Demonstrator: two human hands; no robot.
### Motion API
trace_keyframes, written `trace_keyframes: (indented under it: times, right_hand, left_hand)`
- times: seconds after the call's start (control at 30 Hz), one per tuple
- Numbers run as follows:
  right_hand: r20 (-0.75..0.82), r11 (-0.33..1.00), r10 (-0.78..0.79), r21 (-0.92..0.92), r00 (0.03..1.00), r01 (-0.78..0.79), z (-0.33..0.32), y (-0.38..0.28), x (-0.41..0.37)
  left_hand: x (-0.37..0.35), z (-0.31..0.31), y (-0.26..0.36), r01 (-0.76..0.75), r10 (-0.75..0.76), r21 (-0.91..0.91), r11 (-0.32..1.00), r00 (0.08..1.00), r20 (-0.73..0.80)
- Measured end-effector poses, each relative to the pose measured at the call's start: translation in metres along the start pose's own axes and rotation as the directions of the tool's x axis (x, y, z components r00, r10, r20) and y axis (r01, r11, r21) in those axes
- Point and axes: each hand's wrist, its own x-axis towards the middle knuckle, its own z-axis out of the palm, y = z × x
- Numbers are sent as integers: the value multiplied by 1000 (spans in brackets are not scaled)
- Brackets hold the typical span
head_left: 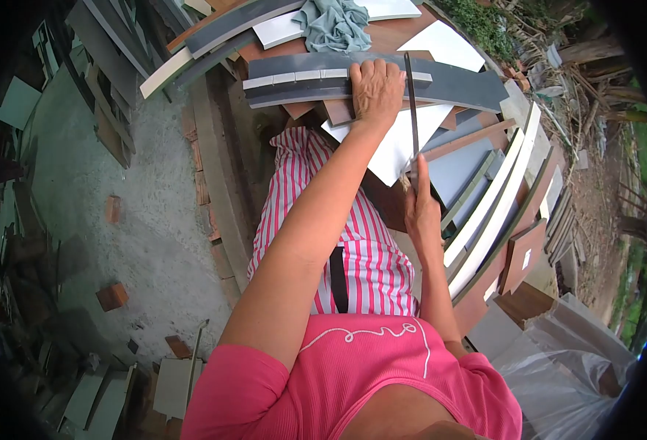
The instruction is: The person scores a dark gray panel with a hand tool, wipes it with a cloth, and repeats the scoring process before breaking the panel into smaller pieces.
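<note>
My left hand [378, 89] presses down, fingers curled over a narrow pale strip [305, 76] with several cross lines. That strip lies along a long dark grey board [462, 89] in front of me. In my right hand [421, 202] is the handle end of a long, thin, saw-like blade [413, 110]. The dark blade points away from me and crosses the strip and board just right of my left hand. Its teeth, if any, are too small to make out, and my fingers hide most of the handle.
A crumpled grey-green cloth [333, 23] lies beyond the board. White and brown panels [411, 139] are stacked beneath it, with long curved-looking strips [488, 194] at right. Clear plastic sheeting [558, 367] is at lower right. Bricks [112, 297] sit on the concrete floor [155, 183]; boards lean at upper left.
</note>
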Motion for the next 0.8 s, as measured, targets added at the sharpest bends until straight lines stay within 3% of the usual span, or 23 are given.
trace_keyframes:
  times: [0.2,0.27,0.37,0.43,0.53,0.6,0.77,0.8]
  right_hand:
    - [-75,995,-103,-17,992,102,-4,-41,76]
    - [-108,990,-128,54,986,134,-4,-44,81]
    - [-2,1000,8,12,1000,-8,-5,-35,56]
    - [-21,1000,-26,12,999,27,4,-13,21]
    - [25,997,52,51,998,-54,8,8,-13]
    - [-7,998,1,61,1000,0,6,9,-20]
    - [32,999,17,-28,999,-16,-7,-29,51]
    - [-45,997,-76,-2,996,76,-4,-33,68]
  left_hand:
    - [2,-3,0,23,-23,18,1000,999,27]
    - [0,-3,-1,24,-25,21,1000,999,40]
    - [2,-2,0,24,-25,9,1000,1000,17]
    - [1,-3,0,9,-10,23,1000,1000,24]
    - [0,0,-1,6,-6,14,1000,1000,12]
    - [-2,0,-1,2,-2,2,1000,1000,15]
    - [1,-2,0,14,-14,-11,1000,1000,9]
    - [2,-3,-1,15,-15,-4,1000,1000,6]
